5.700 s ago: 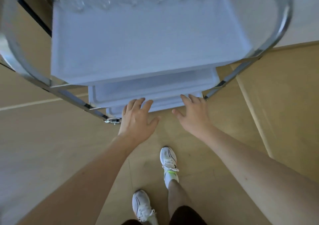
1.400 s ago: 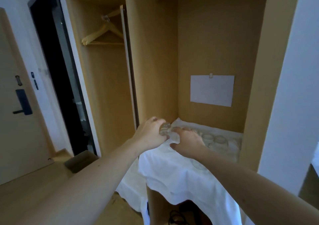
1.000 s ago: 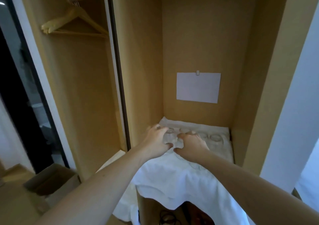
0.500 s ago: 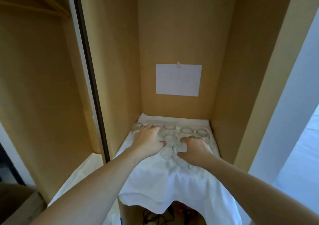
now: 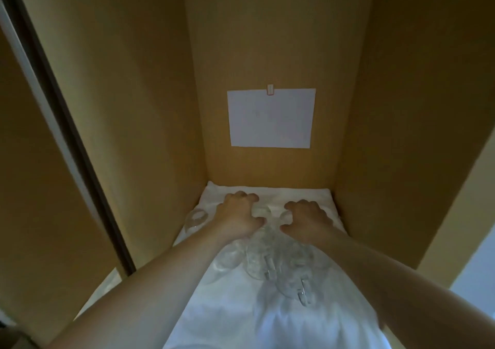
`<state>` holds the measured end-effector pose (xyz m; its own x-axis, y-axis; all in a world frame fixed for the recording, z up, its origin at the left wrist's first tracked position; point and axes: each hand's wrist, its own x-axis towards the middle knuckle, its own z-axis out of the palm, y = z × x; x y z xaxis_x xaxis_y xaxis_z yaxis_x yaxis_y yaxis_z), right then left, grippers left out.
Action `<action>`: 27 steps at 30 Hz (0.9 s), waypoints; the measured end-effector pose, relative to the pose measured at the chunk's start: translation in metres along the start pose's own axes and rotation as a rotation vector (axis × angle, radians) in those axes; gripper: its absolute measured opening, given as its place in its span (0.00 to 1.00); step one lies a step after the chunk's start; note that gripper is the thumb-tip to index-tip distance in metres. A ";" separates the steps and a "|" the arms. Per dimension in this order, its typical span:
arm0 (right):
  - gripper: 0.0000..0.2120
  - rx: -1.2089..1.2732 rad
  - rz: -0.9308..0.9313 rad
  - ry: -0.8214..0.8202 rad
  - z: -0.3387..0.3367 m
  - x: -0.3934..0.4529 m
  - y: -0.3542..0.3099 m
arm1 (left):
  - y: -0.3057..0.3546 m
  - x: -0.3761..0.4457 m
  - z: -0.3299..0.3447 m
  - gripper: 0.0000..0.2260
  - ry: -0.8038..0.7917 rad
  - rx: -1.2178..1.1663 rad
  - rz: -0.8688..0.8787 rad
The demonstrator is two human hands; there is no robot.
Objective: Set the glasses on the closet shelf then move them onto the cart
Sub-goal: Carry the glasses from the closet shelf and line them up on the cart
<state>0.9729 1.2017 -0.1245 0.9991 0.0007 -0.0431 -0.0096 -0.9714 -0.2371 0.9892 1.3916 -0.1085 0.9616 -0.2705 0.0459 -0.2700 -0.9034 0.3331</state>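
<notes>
Several glasses [image 5: 257,257] (clear) on shelf [image 5: 233,316]

Clear glasses [image 5: 261,261], white cloth [image 5: 227,311]

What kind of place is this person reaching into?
Most likely a built-in closet niche. Tall wooden walls close in on three sides, a dark sliding door edge runs down the left, and a white cloth covers the shelf, where clear glasses stand. A blank paper sheet hangs on the back wall.

Glasses [image 5: 267,257] stand on the cloth-covered shelf [image 5: 316,196] under and behind both hands [image 5: 270,216]; one glass [image 5: 197,218] sits left of them.
</notes>
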 end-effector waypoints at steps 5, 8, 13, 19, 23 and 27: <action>0.30 -0.069 0.015 -0.110 0.016 0.041 0.005 | -0.003 0.047 0.023 0.31 -0.087 -0.008 -0.004; 0.32 -0.104 0.013 -0.164 0.023 0.058 0.009 | -0.004 0.067 0.039 0.33 -0.150 0.013 -0.020; 0.42 -0.159 -0.016 -0.345 0.028 0.077 0.015 | -0.005 0.090 0.055 0.35 -0.250 0.039 -0.057; 0.45 -0.221 -0.029 -0.398 0.040 0.093 0.016 | -0.007 0.113 0.069 0.38 -0.321 -0.004 -0.140; 0.42 -0.189 -0.043 -0.404 0.037 0.102 0.017 | -0.004 0.121 0.078 0.40 -0.348 -0.043 -0.196; 0.42 -0.120 -0.046 -0.408 0.034 0.107 0.022 | -0.001 0.125 0.075 0.32 -0.271 -0.108 -0.241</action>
<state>1.0781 1.1887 -0.1674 0.8998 0.1146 -0.4210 0.0633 -0.9890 -0.1338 1.1064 1.3335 -0.1734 0.9452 -0.1461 -0.2919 -0.0173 -0.9154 0.4022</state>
